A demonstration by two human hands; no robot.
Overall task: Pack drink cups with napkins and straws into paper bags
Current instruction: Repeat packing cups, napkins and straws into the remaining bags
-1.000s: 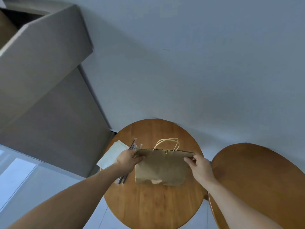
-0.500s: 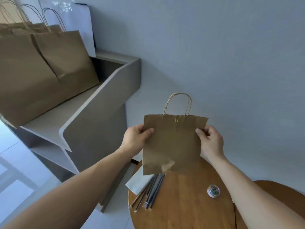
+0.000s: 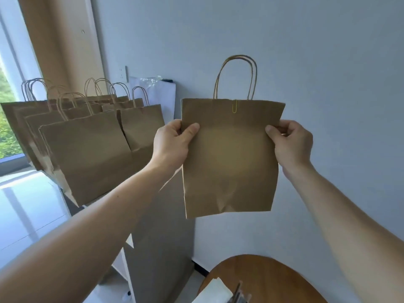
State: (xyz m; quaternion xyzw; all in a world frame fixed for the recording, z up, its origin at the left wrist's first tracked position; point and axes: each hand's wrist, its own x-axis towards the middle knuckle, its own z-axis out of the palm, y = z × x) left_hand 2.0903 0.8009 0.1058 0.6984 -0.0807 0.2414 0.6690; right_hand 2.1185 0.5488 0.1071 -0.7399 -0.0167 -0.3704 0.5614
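A brown paper bag [image 3: 229,158] with twisted handles hangs upright in the air in front of the wall, its top closed by a yellow paper clip [image 3: 235,107]. My left hand [image 3: 171,143] grips its left edge with the thumb on the front. My right hand [image 3: 288,143] pinches its right edge the same way. Below, on the round wooden table [image 3: 269,278], lie white napkins [image 3: 213,293] and the ends of some straws [image 3: 239,294], cut off by the frame's bottom edge. No drink cup shows.
Several closed brown paper bags [image 3: 87,145] stand in a row on a grey shelf unit [image 3: 161,237] to the left. A white package [image 3: 157,90] leans on the wall behind them. A window and pale floor lie at far left.
Both hands have lifted the bag off the table to chest height and toward the shelf. The view has tilted up, so the row of bags now shows in full.
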